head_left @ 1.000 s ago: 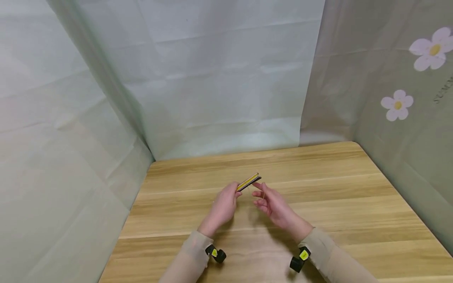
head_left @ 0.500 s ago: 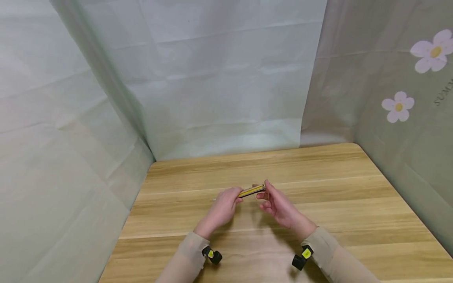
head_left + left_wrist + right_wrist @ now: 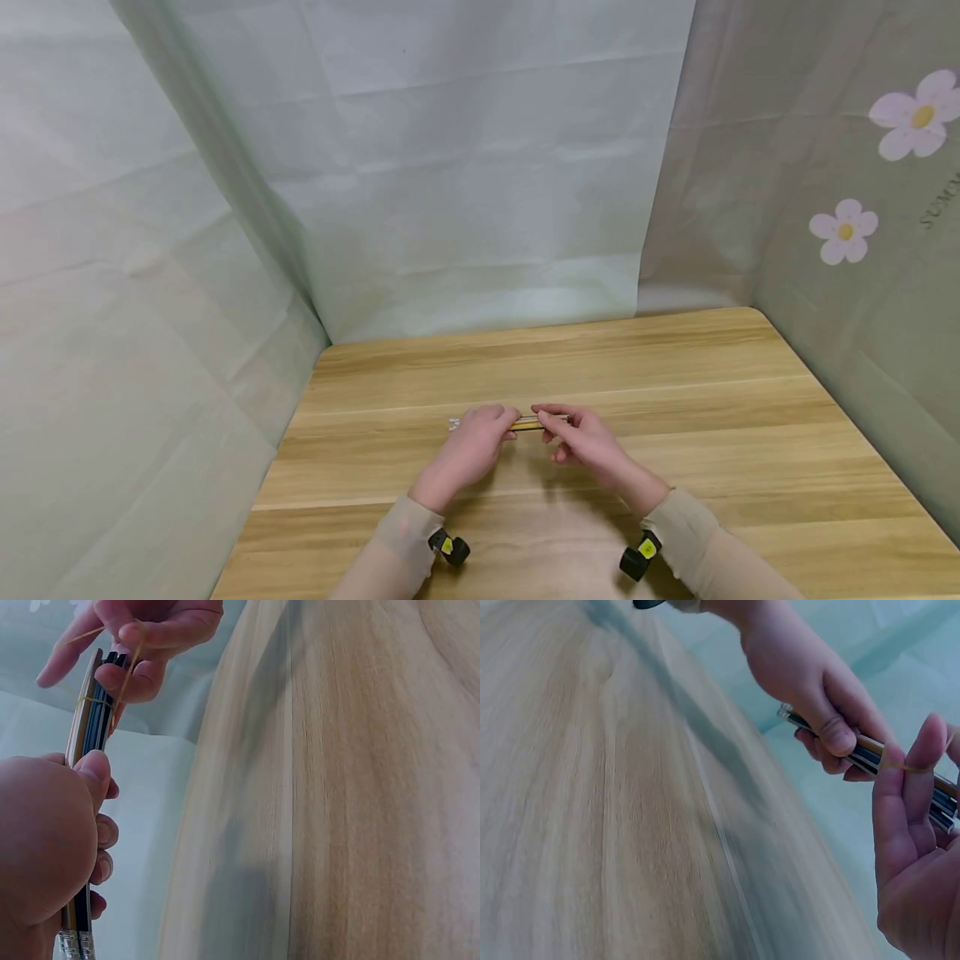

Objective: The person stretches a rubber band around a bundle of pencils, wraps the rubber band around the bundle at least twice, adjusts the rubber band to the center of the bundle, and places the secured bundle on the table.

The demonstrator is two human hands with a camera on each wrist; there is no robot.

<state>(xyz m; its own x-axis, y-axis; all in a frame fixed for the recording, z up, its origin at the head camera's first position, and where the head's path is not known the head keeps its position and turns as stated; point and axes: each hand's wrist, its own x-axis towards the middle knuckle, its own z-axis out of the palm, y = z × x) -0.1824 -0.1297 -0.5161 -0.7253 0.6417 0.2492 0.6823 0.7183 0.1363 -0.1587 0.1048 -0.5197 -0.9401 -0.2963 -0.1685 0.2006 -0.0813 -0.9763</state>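
Note:
Near the middle of the table, my left hand (image 3: 474,437) grips a bundle of pencils (image 3: 528,423), yellow, black and pale. Their eraser ends (image 3: 73,943) stick out below that hand in the left wrist view. My right hand (image 3: 588,442) is at the bundle's other end, fingers around it. A thin tan rubber band (image 3: 135,664) is hooked on the right hand's bent fingers, stretched between them. In the left wrist view a strand of band crosses the bundle close to its far end. The right wrist view shows the rubber band (image 3: 911,768) drawn across the pencils.
The hands are over a wood-grain table (image 3: 675,375). Pale cloth walls (image 3: 480,208) stand behind it and on both sides, the right one printed with white flowers (image 3: 843,232). Black wrist cameras (image 3: 452,547) are strapped to both sleeves.
The bundle has turned from slanting up to the right to lying nearly level. The right hand has closed in from just off the bundle's end to around it, bringing the rubber band along.

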